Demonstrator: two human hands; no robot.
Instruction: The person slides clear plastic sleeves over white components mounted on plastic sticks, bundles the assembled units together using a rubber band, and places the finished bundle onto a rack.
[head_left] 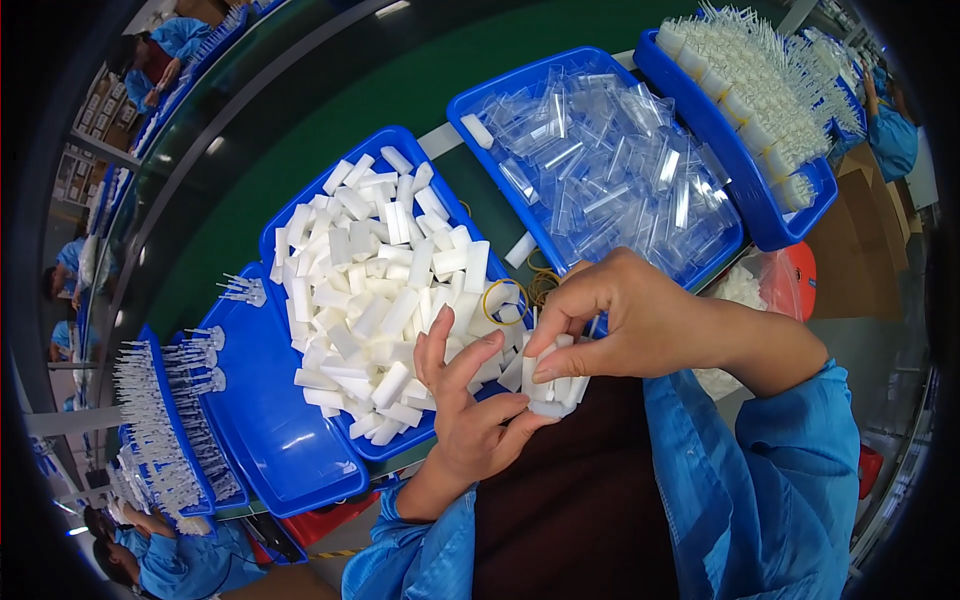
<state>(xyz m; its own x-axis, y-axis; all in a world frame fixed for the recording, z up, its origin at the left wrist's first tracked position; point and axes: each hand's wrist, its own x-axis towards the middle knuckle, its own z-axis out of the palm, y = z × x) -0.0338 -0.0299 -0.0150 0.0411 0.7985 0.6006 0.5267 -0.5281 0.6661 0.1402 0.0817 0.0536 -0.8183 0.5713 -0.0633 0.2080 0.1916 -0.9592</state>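
Note:
My left hand (470, 400) and my right hand (625, 315) meet over my lap and together hold a small stack of white foam strips (550, 385). My right thumb and forefinger pinch the top of the stack. My left fingers cup it from below and from the left. Just beyond my hands, a blue tray (400, 140) is heaped with loose white foam strips (370, 290). Yellow rubber bands (505, 300) lie at that tray's near right corner.
A second blue tray (470, 100) holds clear plastic sleeves (610, 170). A third (740, 215) at the far right holds bundled white pieces. At left, an almost bare blue tray (275, 440) and racks of bundled clear pieces (160, 420). Other people in blue sit around.

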